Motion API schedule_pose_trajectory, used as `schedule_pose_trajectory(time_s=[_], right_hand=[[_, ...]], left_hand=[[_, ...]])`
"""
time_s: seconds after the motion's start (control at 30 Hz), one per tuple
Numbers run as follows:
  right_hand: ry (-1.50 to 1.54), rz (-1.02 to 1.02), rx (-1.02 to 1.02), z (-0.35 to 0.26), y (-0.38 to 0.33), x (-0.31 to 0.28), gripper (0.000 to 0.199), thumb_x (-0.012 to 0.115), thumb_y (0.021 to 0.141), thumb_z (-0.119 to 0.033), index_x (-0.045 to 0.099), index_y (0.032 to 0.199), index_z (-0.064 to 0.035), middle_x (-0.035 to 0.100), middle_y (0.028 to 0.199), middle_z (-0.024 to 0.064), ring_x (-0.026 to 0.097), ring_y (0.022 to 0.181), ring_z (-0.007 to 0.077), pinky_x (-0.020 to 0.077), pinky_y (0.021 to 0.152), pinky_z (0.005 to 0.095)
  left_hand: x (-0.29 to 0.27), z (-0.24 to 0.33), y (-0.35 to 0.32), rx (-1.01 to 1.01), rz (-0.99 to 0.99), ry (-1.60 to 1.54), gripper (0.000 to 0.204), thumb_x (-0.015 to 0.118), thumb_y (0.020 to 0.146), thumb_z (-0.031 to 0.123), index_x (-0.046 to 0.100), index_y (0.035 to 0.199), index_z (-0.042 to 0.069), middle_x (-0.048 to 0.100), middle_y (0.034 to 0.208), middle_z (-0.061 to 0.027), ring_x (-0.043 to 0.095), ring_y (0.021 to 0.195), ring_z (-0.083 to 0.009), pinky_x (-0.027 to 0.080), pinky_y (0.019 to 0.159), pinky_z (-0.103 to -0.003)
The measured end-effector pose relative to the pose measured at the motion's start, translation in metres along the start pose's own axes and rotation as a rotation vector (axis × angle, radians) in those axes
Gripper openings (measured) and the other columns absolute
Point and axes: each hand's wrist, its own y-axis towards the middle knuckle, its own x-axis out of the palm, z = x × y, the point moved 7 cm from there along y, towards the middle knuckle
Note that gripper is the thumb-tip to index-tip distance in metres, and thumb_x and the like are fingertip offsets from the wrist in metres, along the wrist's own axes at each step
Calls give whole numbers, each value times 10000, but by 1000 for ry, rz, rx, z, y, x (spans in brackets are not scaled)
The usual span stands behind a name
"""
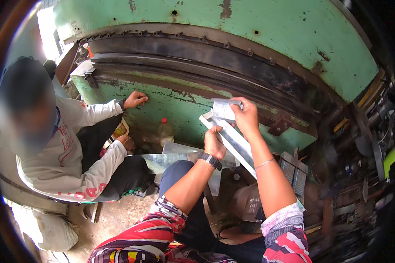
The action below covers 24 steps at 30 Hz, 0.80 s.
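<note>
My left hand (pixel 214 143), with a dark watch on its wrist, is closed around the edge of a long, shiny bent metal channel (pixel 238 141). The channel slants from in front of the green machine down toward my right forearm, which covers part of its lower end. Pinched in my right hand (pixel 247 117) is a small silvery sheet piece (pixel 224 108), curved along its side. This piece is held over the channel's upper end; whether the two touch I cannot tell.
A large green press brake (pixel 175 98) spans the far side. At left a person in a white sweatshirt (pixel 59 160) sits close, one hand (pixel 136 99) by the machine. A plastic bottle (pixel 165 131) with a red cap stands below; flat metal sheets (pixel 180 149) lie nearby. Metal clutter fills the right.
</note>
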Motion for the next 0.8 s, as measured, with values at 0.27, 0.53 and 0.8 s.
schedule_pose_trajectory(time_s=[0.27,0.53,0.8], right_hand=[[37,352,-177,-95,-100,-71,227,686,1001,-98,697,1188,30,722,1108,70,668,1012,139,518,915,276],[-376,-1,322,17,-295,-46,214,674,969,-11,725,1175,12,770,1072,124,723,1027,186,542,919,328],[28,561,691,270,-315,19,228,633,1026,-72,710,1223,13,726,1127,85,649,992,163,521,900,334]], left_hand=[[-15,5,-3,15,46,-58,285,515,963,41,579,1219,-65,675,1146,-180,707,1117,-335,575,972,-486],[3,5,1,-66,-38,-39,227,528,1012,73,610,1196,-32,720,1115,-165,716,1007,-290,581,936,-440],[-4,0,10,-85,-1,-151,278,499,1027,58,523,1289,-33,683,1177,-181,707,1088,-335,580,963,-500]])
